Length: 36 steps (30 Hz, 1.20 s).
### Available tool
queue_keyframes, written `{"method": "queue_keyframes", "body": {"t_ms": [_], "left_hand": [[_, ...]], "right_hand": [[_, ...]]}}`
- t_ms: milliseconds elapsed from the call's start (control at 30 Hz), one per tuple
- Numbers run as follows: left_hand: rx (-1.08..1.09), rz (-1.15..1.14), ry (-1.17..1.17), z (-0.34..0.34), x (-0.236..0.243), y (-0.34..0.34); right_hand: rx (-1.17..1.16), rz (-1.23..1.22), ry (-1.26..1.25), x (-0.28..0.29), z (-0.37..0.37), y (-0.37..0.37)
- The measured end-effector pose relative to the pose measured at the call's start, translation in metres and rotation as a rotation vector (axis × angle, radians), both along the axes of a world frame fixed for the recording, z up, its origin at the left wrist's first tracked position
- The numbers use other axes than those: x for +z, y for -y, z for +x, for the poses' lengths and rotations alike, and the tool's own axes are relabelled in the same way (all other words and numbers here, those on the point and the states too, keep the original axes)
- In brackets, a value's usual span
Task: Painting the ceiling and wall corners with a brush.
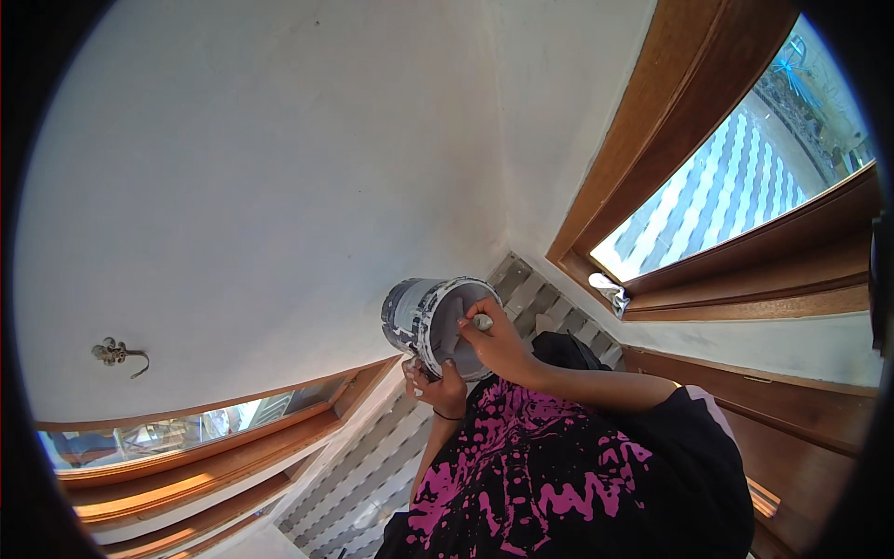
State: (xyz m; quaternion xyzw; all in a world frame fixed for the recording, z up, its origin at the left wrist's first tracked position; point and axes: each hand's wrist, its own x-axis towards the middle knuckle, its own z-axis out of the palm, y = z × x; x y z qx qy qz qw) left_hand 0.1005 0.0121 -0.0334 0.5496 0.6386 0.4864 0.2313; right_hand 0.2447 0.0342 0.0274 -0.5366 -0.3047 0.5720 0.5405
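Fingers of the right hand (pixel 494 337) curl around a small tool inside a tilted paint bucket (pixel 430 320), while the left hand (pixel 438 387) grips its rim from below.

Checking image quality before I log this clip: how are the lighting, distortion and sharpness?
Head view: strong fisheye, so the brown wooden window frame bows near the black rim; daylight blows out its pane; the white plaster wall is evenly lit; the paint-spattered grey bucket and both hands look sharp.

The left hand (pixel 438 391) is raised with its fingers (pixel 453 371) curled shut in a grip. The right hand (pixel 495 340), forearm bent across the chest, seems pinched closed just above it.
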Motion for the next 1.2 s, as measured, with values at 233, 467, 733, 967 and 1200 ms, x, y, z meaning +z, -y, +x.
{"method": "queue_keyframes", "body": {"t_ms": [233, 467, 733, 967, 1200], "left_hand": [[-0.037, 0.072, 0.070, 0.003, -0.009, 0.003], [-0.050, 0.243, 0.025, 0.016, 0.012, -0.002], [0.012, 0.224, 0.082, 0.017, 0.027, -0.013], [0.058, 0.020, -0.076, 0.012, 0.053, -0.015], [0.124, 0.084, 0.322, 0.025, 0.070, -0.029]], "right_hand": [[-0.092, 0.183, 0.374, -0.003, -0.003, -0.004], [-0.132, 0.263, 0.512, -0.019, -0.012, -0.010], [0.037, 0.257, 0.158, -0.002, 0.002, -0.002], [0.034, 0.245, -0.257, 0.055, 0.052, 0.028], [-0.049, 0.263, -0.216, 0.064, 0.089, 0.032]]}}
